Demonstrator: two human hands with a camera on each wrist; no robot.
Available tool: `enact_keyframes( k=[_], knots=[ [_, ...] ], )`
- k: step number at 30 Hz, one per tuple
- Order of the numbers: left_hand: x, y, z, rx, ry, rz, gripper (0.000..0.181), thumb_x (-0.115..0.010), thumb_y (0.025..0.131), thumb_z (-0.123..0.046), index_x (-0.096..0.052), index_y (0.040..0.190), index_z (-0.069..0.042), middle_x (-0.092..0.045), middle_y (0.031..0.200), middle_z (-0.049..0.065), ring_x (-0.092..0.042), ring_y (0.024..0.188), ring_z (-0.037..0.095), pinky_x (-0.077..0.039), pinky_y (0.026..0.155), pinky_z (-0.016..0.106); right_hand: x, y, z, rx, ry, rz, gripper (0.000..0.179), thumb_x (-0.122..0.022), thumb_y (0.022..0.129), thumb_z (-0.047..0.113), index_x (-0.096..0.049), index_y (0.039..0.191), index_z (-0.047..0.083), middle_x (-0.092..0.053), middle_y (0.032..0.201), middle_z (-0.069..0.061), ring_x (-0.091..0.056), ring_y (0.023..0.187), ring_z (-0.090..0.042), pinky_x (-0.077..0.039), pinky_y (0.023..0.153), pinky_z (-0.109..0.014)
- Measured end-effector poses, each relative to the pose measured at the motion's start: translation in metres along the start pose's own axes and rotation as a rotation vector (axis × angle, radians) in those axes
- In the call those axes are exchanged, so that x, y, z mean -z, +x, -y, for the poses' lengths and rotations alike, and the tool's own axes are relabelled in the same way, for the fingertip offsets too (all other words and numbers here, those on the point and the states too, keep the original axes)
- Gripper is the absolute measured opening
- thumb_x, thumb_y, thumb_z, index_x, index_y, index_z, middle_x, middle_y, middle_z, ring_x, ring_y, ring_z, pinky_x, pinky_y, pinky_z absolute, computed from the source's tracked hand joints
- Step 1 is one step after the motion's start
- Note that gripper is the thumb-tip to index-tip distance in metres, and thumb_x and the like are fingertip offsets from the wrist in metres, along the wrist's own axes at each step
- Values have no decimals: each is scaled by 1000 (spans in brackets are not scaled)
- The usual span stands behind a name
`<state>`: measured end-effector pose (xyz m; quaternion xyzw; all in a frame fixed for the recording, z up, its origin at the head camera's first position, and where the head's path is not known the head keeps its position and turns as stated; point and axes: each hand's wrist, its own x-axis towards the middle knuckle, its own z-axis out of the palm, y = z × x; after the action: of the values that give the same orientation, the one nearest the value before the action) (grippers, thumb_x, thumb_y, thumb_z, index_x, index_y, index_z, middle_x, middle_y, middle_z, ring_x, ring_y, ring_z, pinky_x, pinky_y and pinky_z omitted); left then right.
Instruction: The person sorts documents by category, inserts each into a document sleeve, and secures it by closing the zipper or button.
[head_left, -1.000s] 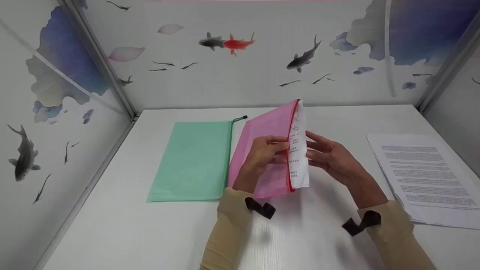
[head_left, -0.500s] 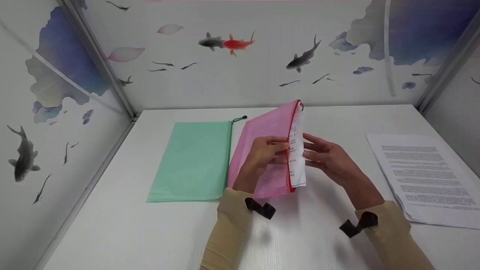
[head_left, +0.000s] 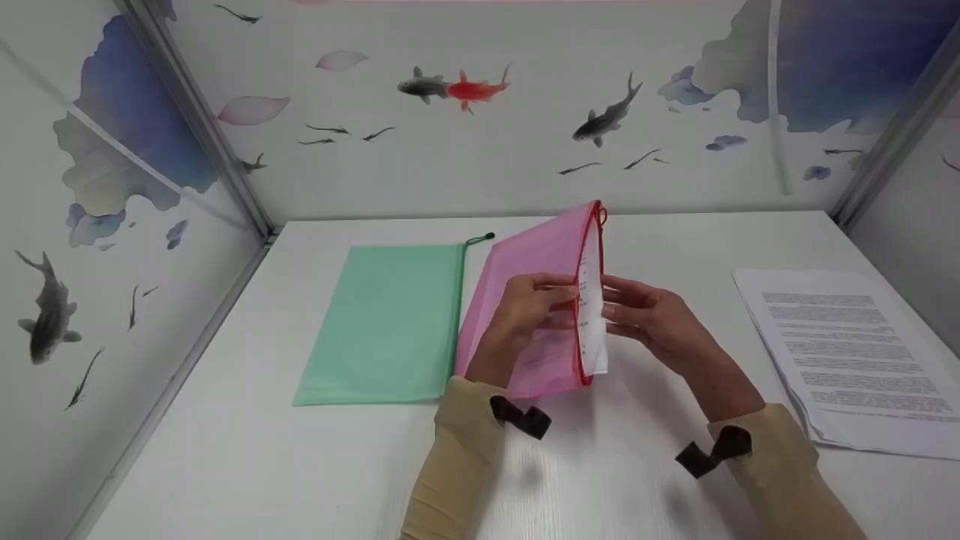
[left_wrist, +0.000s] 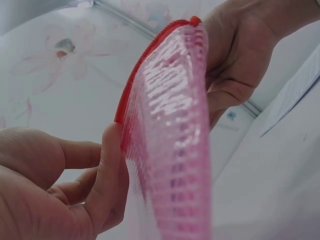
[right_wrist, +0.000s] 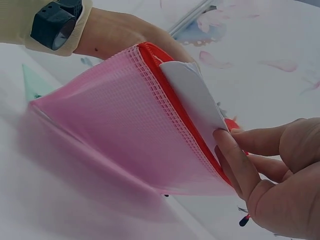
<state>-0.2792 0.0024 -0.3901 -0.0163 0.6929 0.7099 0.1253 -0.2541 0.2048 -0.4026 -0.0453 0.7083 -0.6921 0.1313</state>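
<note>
A pink mesh zip pouch [head_left: 525, 255] with a red zip stands tilted on its edge, its mouth toward the right. White printed papers [head_left: 592, 330] sit mostly inside, with their edge sticking out of the mouth. My left hand [head_left: 529, 307] pinches the near side of the pouch beside the red zip [left_wrist: 131, 80]. At the papers' outer edge, my right hand [head_left: 652, 319] touches with fairly straight fingers. In the right wrist view its fingertips meet the white papers [right_wrist: 192, 90] near the zip. The pouch's far side is hidden in the head view.
A green zip pouch [head_left: 390, 322] lies flat to the left, its dark zip pull [head_left: 480, 238] pointing to the back. On the right lies a stack of printed sheets [head_left: 855, 352]. Walls with painted fish [head_left: 476, 91] border the white table [head_left: 300, 465].
The papers have slid left, deeper into the pink pouch, and my right hand has moved left with them. More of the far red zip edge shows. My left hand stays put.
</note>
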Motion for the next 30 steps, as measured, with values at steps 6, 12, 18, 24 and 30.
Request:
enact_keyframes(
  k=[6,12,18,24,30],
  knots=[
    [0,0,0,5,4,-9,23,-76,88,-18,-76,111,-15,-75,105,4,-75,87,24,-64,73,35,4,-3,2,29,-9,72,65,-68,96,16,-39,153,6,-50,150,-13,-67,115,-8,-57,95,-26],
    [0,1,2,1,3,-9,24,-76,88,-18,-76,112,-14,-74,106,5,-75,87,24,-64,74,35,3,-5,4,17,-21,78,67,-68,96,17,-38,154,8,-47,152,-16,-68,114,-9,-57,95,-27],
    [-2,0,0,17,16,-16,24,-77,87,-18,-76,111,-15,-75,104,3,-75,87,24,-64,73,34,-2,-6,6,3,-54,37,68,-71,94,19,-39,154,8,-46,152,-20,-68,112,-10,-57,95,-25],
    [2,-1,-2,-7,-20,19,23,-75,89,-15,-75,111,-10,-75,103,7,-75,86,23,-64,72,35,-7,-5,6,9,-146,0,69,-73,92,21,-42,152,10,-50,148,-18,-68,114,-12,-58,93,-26],
    [3,0,-1,-19,-54,39,22,-74,90,-13,-75,111,-8,-75,102,9,-75,86,23,-64,71,36,-11,-6,4,11,-188,-10,66,-75,90,18,-46,150,10,-54,144,-17,-67,116,-12,-59,92,-28]
  ],
)
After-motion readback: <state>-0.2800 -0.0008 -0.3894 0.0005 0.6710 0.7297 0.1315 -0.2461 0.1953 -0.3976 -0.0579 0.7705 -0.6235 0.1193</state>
